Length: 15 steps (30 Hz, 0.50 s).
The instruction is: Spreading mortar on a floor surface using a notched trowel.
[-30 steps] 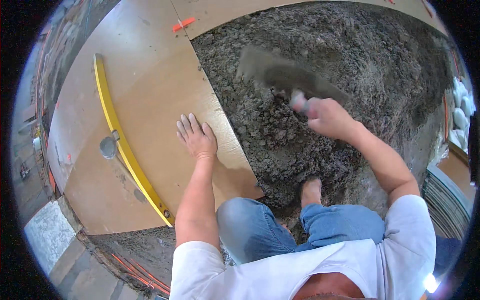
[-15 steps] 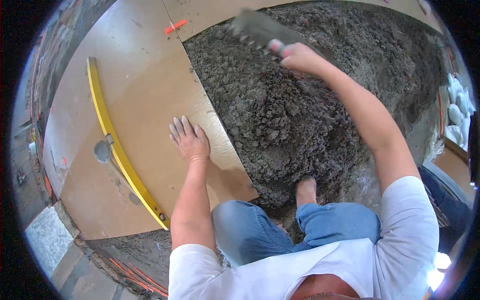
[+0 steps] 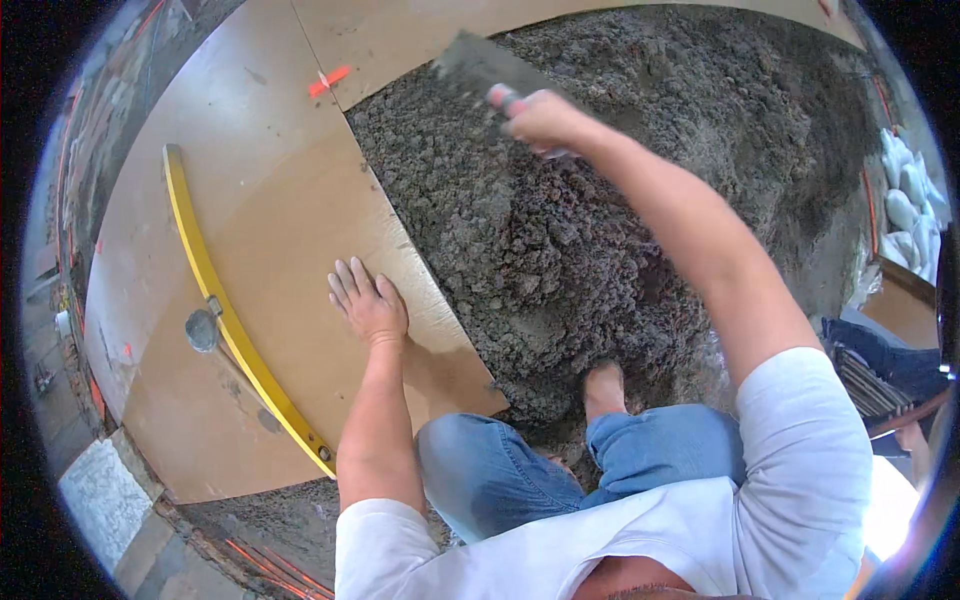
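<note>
My left hand [image 3: 370,302] lies flat with fingers stretched out on a large beige tile [image 3: 290,210], near its right edge. Wrapped round the handle of a notched trowel [image 3: 490,66], my right hand [image 3: 552,122] is out ahead over rough grey mortar [image 3: 560,220]. The blade sits by the mortar's far left corner, close to the tile seams; its teeth are smeared by motion. A long yellow spirit level [image 3: 225,315] rests on the tile left of my left hand. Beside it is a mallet-like tool with a round grey head [image 3: 202,330], its handle partly hidden by the level.
An orange-red clip [image 3: 328,81] marks the seam between tiles. My bare foot [image 3: 604,388] stands at the mortar's near edge. White bags [image 3: 908,205] are piled at far right. Another person's dark clothing [image 3: 885,370] shows at the right rim. Orange lines [image 3: 270,565] run at lower left.
My right hand and the trowel have moved left and slightly nearer. My left hand stays flat on the tile. The whole view has shifted a little, and more of the other person shows at right.
</note>
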Motion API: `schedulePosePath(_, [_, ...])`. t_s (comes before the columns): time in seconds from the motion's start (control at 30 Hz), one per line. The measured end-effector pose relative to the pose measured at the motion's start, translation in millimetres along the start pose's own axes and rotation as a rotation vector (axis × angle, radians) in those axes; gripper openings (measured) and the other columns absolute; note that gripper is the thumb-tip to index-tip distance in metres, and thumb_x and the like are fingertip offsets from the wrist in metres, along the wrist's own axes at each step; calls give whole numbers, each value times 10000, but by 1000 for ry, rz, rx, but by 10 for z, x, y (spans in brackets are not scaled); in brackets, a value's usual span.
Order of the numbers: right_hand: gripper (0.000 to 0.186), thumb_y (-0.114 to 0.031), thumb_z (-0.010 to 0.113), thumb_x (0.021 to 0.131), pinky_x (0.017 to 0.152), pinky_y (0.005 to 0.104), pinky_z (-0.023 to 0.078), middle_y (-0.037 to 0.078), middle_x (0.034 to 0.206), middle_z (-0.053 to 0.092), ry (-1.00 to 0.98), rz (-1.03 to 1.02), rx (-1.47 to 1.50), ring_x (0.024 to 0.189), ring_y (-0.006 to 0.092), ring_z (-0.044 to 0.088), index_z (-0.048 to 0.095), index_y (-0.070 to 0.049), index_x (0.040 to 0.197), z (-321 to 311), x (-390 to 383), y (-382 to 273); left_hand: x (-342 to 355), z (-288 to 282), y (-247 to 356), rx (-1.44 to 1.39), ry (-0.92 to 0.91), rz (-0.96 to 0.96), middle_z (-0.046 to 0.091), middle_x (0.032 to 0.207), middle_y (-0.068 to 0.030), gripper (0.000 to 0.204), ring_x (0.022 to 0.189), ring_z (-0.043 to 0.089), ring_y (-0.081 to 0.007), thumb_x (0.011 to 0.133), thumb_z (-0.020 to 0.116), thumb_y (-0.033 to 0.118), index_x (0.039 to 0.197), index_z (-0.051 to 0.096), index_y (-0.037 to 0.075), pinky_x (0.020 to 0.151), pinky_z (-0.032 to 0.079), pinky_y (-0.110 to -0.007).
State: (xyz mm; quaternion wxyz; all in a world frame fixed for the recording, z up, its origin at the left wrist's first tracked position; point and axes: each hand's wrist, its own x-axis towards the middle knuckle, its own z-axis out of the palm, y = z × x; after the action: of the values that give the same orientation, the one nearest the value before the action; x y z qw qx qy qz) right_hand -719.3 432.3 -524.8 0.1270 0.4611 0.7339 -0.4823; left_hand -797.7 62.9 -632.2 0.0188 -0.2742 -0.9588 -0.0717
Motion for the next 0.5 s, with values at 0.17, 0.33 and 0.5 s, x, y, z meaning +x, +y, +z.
schedulePosePath(0.17, [154,-126,625,698,375,294,346,32,533,500,111,31,350,397,123,443,518,-54,615,-731,26,513,16,-31,24,-16,-18,-9,288,1475,-132,534,1371,217,-343,883,451,301,1370,395,91,1122,130,-489])
schedulePosePath(0.33, [141,-134,602,658,441,320,411,64,564,539,205,-12,229,452,160,506,521,-33,602,-842,-299,837,46,-34,1,-19,11,4,289,1474,-132,530,1371,219,-343,881,455,294,1368,395,95,1118,138,-495])
schedulePosePath(0.5, [266,-247,568,682,727,405,504,212,770,638,378,-130,-248,767,346,636,635,-4,767,-565,-140,1053,28,-28,51,2,3,3,289,1475,-129,531,1371,219,-342,883,449,298,1372,393,96,1116,140,-498])
